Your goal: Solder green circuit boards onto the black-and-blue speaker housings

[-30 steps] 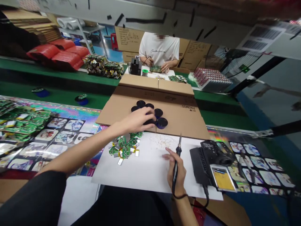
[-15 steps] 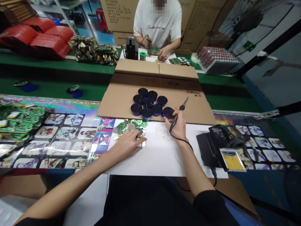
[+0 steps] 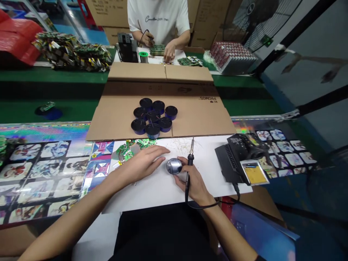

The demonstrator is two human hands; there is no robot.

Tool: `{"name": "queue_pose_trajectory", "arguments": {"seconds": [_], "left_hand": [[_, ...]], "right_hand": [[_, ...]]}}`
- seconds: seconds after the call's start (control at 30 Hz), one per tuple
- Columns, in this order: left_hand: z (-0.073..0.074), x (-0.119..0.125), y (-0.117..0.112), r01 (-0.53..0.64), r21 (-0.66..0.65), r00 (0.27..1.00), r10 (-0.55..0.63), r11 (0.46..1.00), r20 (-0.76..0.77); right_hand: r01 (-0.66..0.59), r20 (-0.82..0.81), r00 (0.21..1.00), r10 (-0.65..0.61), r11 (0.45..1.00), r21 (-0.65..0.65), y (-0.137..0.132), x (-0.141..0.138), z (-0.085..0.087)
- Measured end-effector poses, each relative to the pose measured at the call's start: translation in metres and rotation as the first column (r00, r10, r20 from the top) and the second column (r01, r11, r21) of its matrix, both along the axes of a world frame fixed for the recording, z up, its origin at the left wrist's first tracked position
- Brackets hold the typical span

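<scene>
My right hand [image 3: 194, 181] grips a soldering iron [image 3: 190, 163], its tip pointing away from me. Between thumb and fingers the same hand also holds a round dark cup-like part [image 3: 174, 166], its shiny inside facing up. My left hand [image 3: 146, 162] is open, fingers stretched toward that part but apart from it. Beside and partly under the left hand lie green circuit boards [image 3: 125, 151] with wires. Several dark round parts [image 3: 153, 116], with thin wires on top, stand grouped on the cardboard [image 3: 195, 119].
A black soldering station [image 3: 231, 166] and a tray with a yellow sponge [image 3: 254, 173] stand at right. White sheet [image 3: 163, 195] covers the work surface. Across the green bench [image 3: 81, 98], a person in a white shirt [image 3: 159, 18] works on boards. A fan [image 3: 258, 14] stands behind.
My right hand has brought one round part from the cardboard down to the white sheet and turned it up. My left hand has moved off the circuit boards. The view has shifted right.
</scene>
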State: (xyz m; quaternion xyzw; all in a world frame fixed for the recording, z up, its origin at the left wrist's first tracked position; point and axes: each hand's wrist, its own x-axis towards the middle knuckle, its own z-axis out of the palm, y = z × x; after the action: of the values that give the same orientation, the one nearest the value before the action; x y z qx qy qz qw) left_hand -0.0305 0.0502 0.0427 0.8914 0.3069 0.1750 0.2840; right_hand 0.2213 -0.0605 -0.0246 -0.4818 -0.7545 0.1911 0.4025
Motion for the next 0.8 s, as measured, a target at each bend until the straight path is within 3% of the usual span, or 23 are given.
{"name": "queue_pose_trajectory", "arguments": {"seconds": [0.17,0.3,0.63,0.8], "left_hand": [[-0.008,0.059,0.027,0.170,-0.088,0.974,-0.181,0.981,-0.138],[-0.017,0.087,0.036,0.222,-0.147,0.930,-0.255,0.964,-0.264],[-0.012,0.106,0.029,0.155,-0.164,0.883,-0.211,0.974,-0.419],[-0.008,0.107,0.011,0.131,-0.110,0.861,-0.168,0.985,-0.480]], "right_hand": [[0.154,-0.046,0.987,-0.151,0.987,0.054,-0.025,0.010,0.000],[0.241,-0.070,0.970,-0.234,0.965,0.102,-0.038,0.016,-0.004],[0.287,-0.091,0.956,-0.278,0.952,0.104,-0.042,0.017,-0.006],[0.281,-0.106,0.957,-0.270,0.954,0.107,-0.044,0.019,-0.001]]}}
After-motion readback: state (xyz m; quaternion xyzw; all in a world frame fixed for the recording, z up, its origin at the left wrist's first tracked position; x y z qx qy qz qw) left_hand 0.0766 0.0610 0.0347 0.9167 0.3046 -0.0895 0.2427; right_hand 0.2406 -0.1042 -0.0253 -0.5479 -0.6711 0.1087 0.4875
